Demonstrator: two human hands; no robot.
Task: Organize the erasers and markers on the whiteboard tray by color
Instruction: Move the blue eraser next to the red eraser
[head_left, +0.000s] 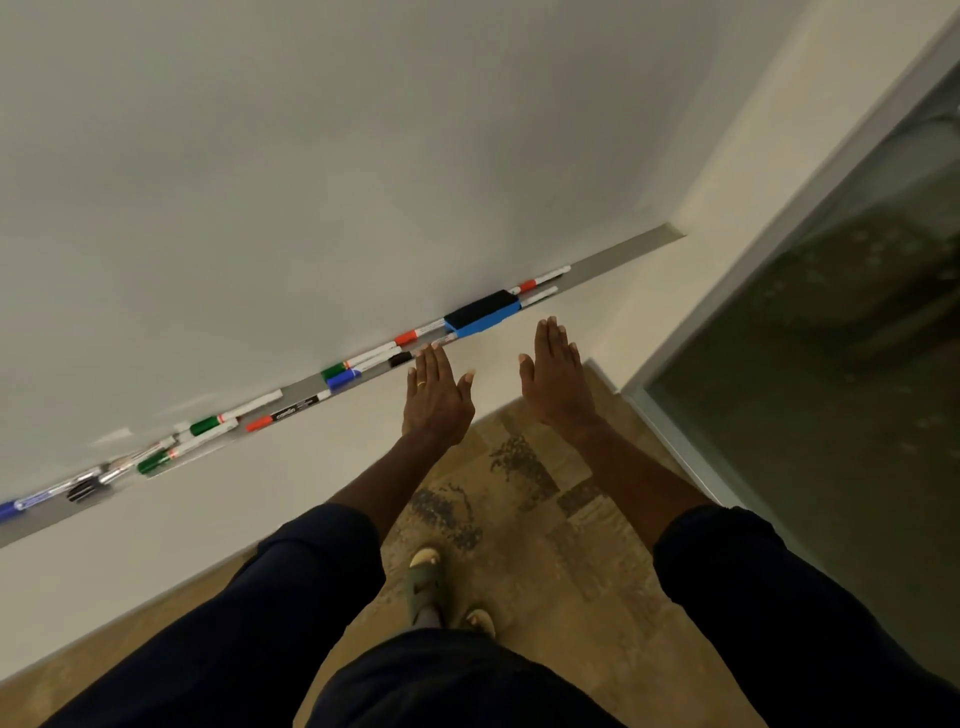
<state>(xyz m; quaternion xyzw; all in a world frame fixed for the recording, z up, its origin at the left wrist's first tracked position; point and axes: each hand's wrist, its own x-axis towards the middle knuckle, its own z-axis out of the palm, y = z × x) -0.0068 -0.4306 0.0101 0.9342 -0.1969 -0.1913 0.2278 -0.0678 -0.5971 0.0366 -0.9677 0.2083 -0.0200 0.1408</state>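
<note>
Office or meeting room, by the look of it. Large whiteboard (311, 156) fills the wall ahead of me, with a long grey tray (613, 260) along its lower edge. Tray holds scattered dry-erase markers (363, 358) with red, green, blue and black caps, plus one blue-and-black eraser (482, 313). To my right, a frosted glass partition (831, 364) in a pale metal frame. Underfoot, patterned beige and brown carpet (545, 509). Plain cream wall below the board.

flat empty hands (439, 397) (558, 376), markers (363, 364) on tray (613, 258)
</note>
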